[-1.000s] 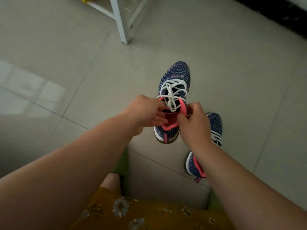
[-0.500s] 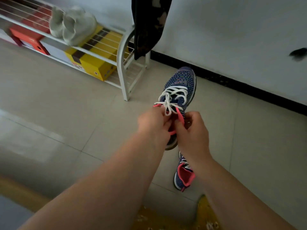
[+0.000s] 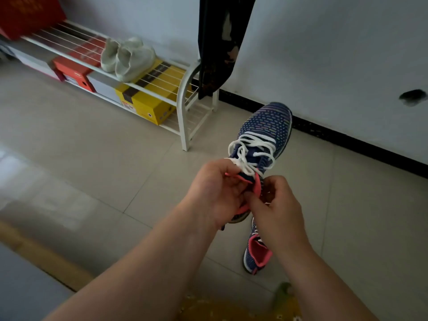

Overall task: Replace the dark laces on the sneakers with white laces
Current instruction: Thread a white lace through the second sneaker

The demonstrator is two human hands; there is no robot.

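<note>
Held sneaker up over the floor, second sneaker on the tiles below. Our left hand and right hand both curl onto its pink collar. White lace looks loosely threaded through; we judge finishing is underway, snugging and tying next.

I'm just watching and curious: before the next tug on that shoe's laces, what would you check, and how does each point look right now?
1. Left hand grips the held sneaker at its pink collar: ok.
2. Right hand pinches near the tongue; whether it holds a lace end: cannot tell.
3. White lace threaded across the upper eyelets: ok.
4. Lace pulled snug: not ok, loops stand loose.
5. Any dark lace left on this shoe: cannot tell.
6. Second sneaker on the floor, within sight: ok.
</note>
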